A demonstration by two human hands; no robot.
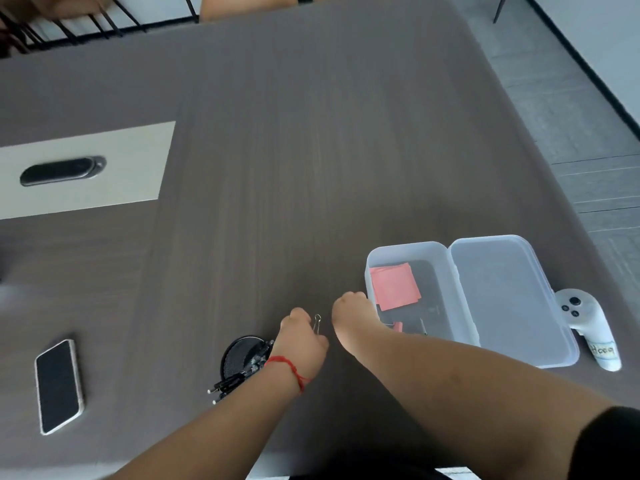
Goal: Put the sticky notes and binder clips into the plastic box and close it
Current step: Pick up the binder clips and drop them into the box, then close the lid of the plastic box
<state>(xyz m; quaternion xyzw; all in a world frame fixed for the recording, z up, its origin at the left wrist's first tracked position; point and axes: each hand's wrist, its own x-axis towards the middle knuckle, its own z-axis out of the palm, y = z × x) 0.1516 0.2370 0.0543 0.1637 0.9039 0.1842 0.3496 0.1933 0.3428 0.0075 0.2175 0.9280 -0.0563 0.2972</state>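
The translucent plastic box (pixel 408 258) lay open on the grey counter (pixel 277 168), lid flat on its far side, pink square sticky notes (pixel 394 285) already inside. Just beside its near-left corner, both hands worked: the left hand (pixel 301 337), grip closed on a small wire-handled binder clip (pixel 317 323), handles pointing away; the right hand (pixel 351 311) curled, nearer the box, whether it held anything I couldn't tell. More dark clips inside looked blurred.
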